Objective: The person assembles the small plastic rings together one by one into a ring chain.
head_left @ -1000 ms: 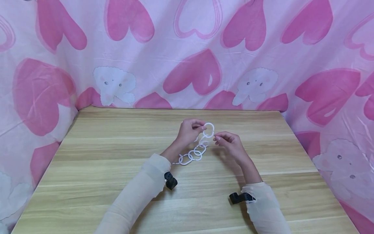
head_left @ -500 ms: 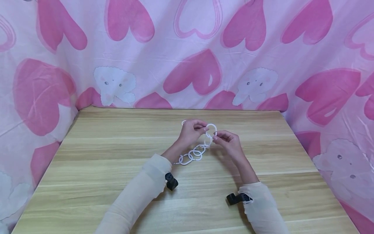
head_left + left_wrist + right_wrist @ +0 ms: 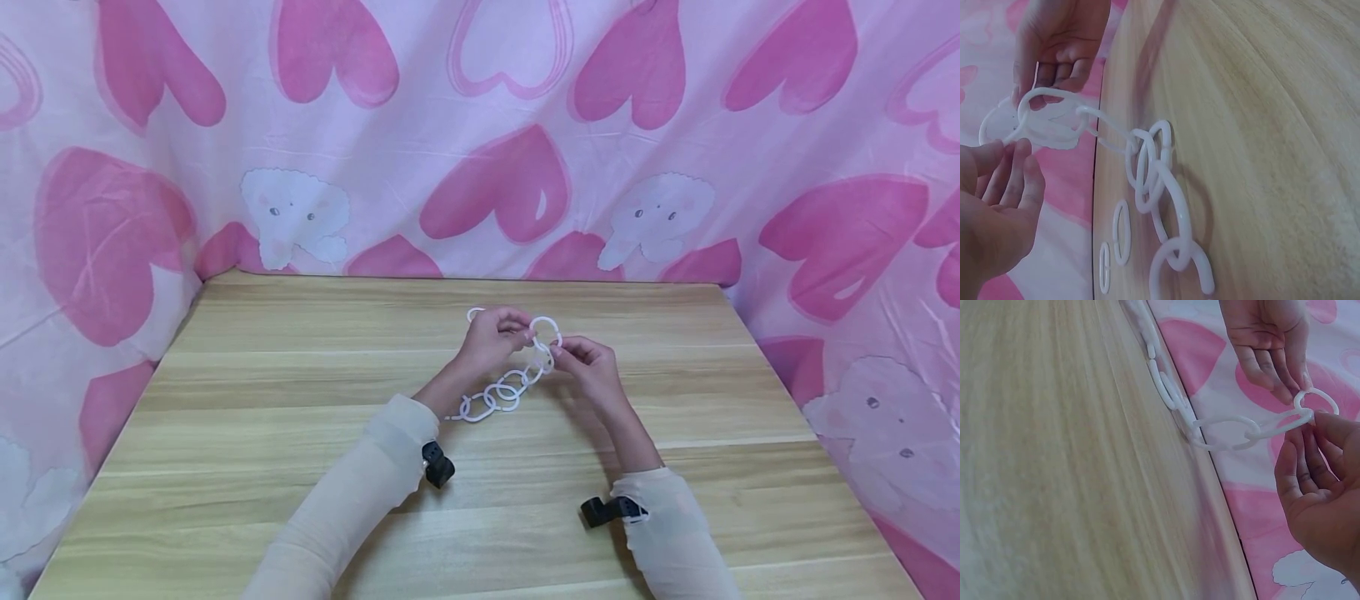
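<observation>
A chain of white plastic links [image 3: 501, 395] runs from the tabletop up to both hands above the table. My left hand [image 3: 489, 337] pinches a single white ring [image 3: 545, 319] between thumb and fingers. Close on its right, my right hand [image 3: 592, 364] pinches the raised end link [image 3: 1054, 91] of the chain. In the left wrist view the ring and that link overlap; whether they are hooked together, I cannot tell. The right wrist view has the ring [image 3: 1335, 400] and the raised links [image 3: 1229, 419] sloping down to the wood.
Two loose white links [image 3: 1121, 232] lie on the wooden table [image 3: 300, 500] beyond the chain; my left hand mostly hides them in the head view. A pink heart-printed curtain [image 3: 495, 183] stands along the back and sides. Black wrist cameras [image 3: 437, 465] sit on both sleeves.
My left hand has shifted slightly right with the ring. The right hand has moved a little left and come against the ring, and the chain's upper links have shifted right.
</observation>
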Demonstrator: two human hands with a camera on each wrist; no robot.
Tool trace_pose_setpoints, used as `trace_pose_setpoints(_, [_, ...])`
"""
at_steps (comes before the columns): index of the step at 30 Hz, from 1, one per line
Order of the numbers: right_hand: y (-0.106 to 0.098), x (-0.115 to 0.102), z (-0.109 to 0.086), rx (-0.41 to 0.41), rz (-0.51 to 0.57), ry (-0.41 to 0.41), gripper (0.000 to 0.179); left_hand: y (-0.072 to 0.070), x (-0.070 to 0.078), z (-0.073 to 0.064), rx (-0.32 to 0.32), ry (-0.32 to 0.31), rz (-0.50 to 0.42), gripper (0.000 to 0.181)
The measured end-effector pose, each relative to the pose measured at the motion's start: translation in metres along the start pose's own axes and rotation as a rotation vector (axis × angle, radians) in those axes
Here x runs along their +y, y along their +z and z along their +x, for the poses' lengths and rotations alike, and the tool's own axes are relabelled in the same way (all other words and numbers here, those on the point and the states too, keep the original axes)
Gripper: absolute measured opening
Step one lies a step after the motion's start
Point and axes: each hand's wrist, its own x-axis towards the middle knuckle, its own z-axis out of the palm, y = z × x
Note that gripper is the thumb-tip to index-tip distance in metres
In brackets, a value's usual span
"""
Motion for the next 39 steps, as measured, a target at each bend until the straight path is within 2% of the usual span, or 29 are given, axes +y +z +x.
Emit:
trace_pose_setpoints(5, [-0.001, 0.001, 0.000, 0.047, -0.005, -0.003, 0.016, -0.005, -0.003, 0.002, -0.044, -0.011, 0.009, 0.023])
trace_pose_setpoints(11, [-0.003, 0.000, 0.000, 0.064, 0.016, -0.001, 0.011, -0.025, -0.010, 0.010, 0.017, 0.036, 0.085, 0.023])
trace_pose_setpoints(16, [-0.005, 0.000, -0.001, 0.066, 0.013, 0.005, 0.017, -0.045, -0.024, 0.015, 0.060, 0.039, 0.244, 0.020])
trace_pose_setpoints(20, [-0.006, 0.000, -0.001, 0.065, 0.016, 0.006, 0.015, -0.056, -0.032, 0.014, 0.071, 0.047, 0.426, 0.011])
trace_pose_setpoints(22, [-0.007, 0.000, -0.001, 0.065, 0.023, 0.006, 0.012, -0.059, -0.034, 0.013, 0.063, 0.017, 0.532, 0.007])
trace_pose_setpoints(24, [-0.007, 0.000, -0.001, 0.063, 0.030, 0.008, 0.009, -0.061, -0.036, 0.011, 0.033, -0.034, 0.628, 0.007])
trace_pose_setpoints(27, [-0.008, 0.001, -0.001, 0.059, 0.039, 0.010, 0.021, -0.060, -0.036, 0.010, -0.027, -0.113, 0.749, 0.019])
trace_pose_setpoints(30, [-0.009, 0.001, -0.001, 0.056, 0.042, 0.008, 0.026, -0.056, -0.034, 0.008, -0.068, -0.151, 0.830, 0.032])
trace_pose_setpoints(33, [-0.010, 0.003, -0.001, 0.052, 0.037, 0.007, 0.025, -0.050, -0.032, 0.006, -0.076, -0.157, 0.879, 0.040])
trace_pose_setpoints(39, [-0.011, 0.005, -0.001, 0.054, 0.046, 0.008, 0.028, -0.036, -0.037, 0.005, -0.032, -0.170, 0.941, 0.044])
